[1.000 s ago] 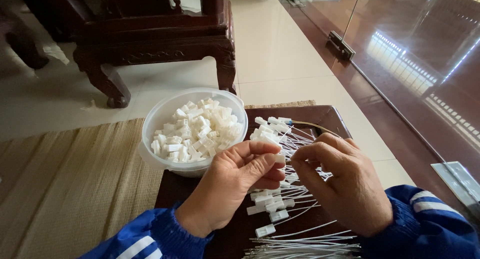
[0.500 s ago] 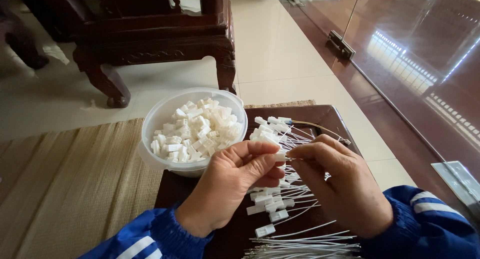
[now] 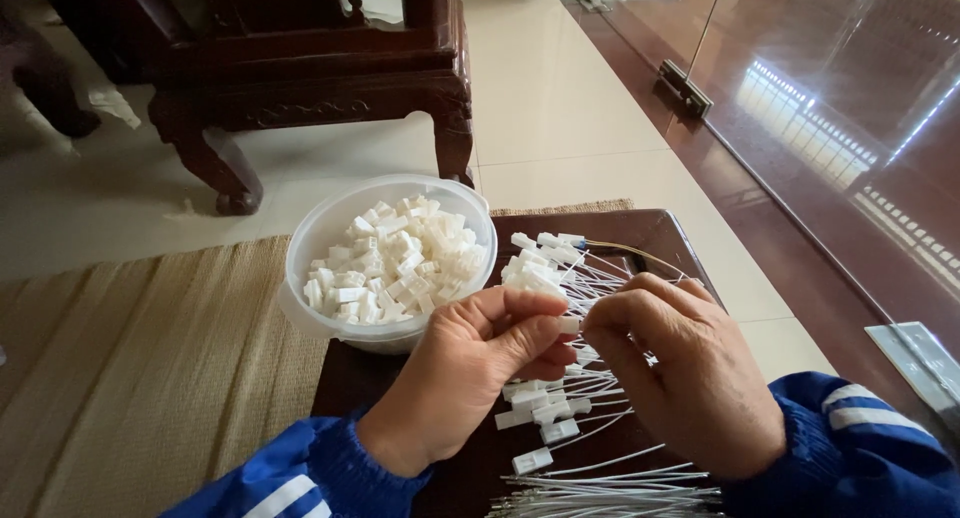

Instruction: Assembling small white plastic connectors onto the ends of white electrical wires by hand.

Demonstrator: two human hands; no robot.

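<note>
While both hands meet over the dark wooden tray (image 3: pixel 680 240), the left hand (image 3: pixel 470 378) pinches a small white plug (image 3: pixel 568 325) between thumb and forefinger. Remaining left fingers curl loosely under. The right hand (image 3: pixel 690 378) has its fingertips bunched right against the plug from the other side, touching the left thumb tip. What the right fingers grip is hidden by the knuckles; likely a thin wire end, cannot tell for sure.

Just beyond the fingertips: a loose fan of white plugs with thin white wires (image 3: pixel 555 268) lying on the tray. Directly under the fingers and toward the wrists: more wired plugs (image 3: pixel 545 413). Nearer the sleeves, below the right wrist: a bundle of bare white wires (image 3: pixel 620 488) lying roughly parallel.

Left of the left hand's knuckles and slightly beyond: a round white plastic bowl (image 3: pixel 300 308), filled with loose white plugs (image 3: pixel 395 258), sitting at the tray's far left corner, partly over a woven mat (image 3: pixel 150 378).

Both forearms wear blue sleeves with white stripes (image 3: pixel 850 448). Well beyond the bowl: a dark carved wooden furniture base (image 3: pixel 310 78) on pale floor tiles.
</note>
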